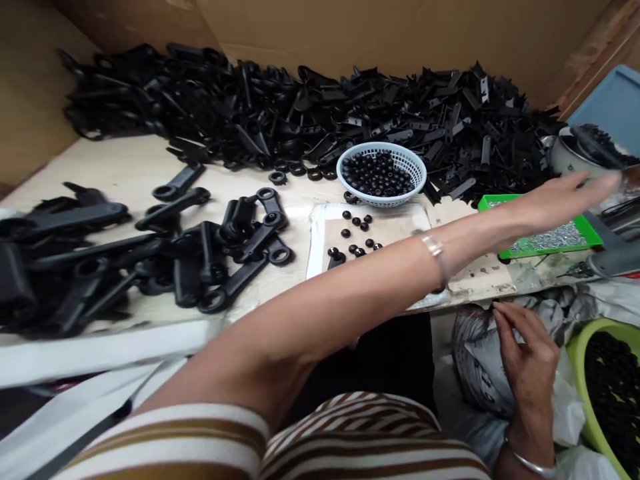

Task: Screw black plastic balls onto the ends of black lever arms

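Observation:
My left arm reaches across the table to the right. My left hand (575,190) is blurred, its fingers stretched out flat above the green tray (593,235) of small metal screws, close to a metal pot (564,159). Nothing shows in that hand. My right hand (525,360) rests low at the right on a grey patterned bag (475,373), fingers loosely apart and holding nothing I can see. A white basket (350,162) of black beads stands behind a white pad (318,240) with several loose beads.
A long heap of black plastic parts (300,113) fills the back of the table, and black ring-ended handles (215,247) lie at the left. A green basin (576,347) of black pieces sits at the lower right. A blue crate (615,100) and cardboard walls stand behind.

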A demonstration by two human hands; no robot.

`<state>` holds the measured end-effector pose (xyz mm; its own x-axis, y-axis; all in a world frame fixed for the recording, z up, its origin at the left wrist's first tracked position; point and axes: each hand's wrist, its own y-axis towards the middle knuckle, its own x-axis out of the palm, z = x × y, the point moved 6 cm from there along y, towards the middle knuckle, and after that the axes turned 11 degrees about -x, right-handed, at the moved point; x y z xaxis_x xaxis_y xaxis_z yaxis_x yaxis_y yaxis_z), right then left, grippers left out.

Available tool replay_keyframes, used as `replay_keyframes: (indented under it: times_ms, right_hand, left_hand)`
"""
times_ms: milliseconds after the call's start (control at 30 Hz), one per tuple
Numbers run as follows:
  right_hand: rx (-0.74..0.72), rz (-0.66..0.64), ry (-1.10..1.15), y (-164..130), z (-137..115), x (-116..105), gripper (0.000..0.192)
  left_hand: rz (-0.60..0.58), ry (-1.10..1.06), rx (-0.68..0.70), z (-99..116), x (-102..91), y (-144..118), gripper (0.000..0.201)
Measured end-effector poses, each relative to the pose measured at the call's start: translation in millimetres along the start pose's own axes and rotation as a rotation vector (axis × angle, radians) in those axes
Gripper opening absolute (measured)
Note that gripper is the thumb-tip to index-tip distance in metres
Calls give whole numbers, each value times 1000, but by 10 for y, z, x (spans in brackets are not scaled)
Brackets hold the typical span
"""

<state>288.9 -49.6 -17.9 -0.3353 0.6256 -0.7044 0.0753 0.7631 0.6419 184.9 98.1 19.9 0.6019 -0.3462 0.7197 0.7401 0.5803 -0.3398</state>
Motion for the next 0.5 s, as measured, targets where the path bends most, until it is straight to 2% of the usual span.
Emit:
replay_keyframes:
  times_ms: [133,233,333,433,500]
  right_hand:
    - [75,121,6,-42,186,-124,16]
    - [84,160,47,58,185,-155,18]
    - [-52,31,155,270,-46,9,21]
    - [-237,-144,205,454,-332,264,24]
    - [-288,-252,164,527,-421,423,27]
  left_hand:
    - [123,258,101,-141,-466,-455,46]
    - [145,544,190,-169,-639,-716,37]
    - [122,913,255,-185,-694,-868,34]
    - [187,1179,358,-174,-751,-927,41]
    - [215,1432,457,-195,-742,-920,44]
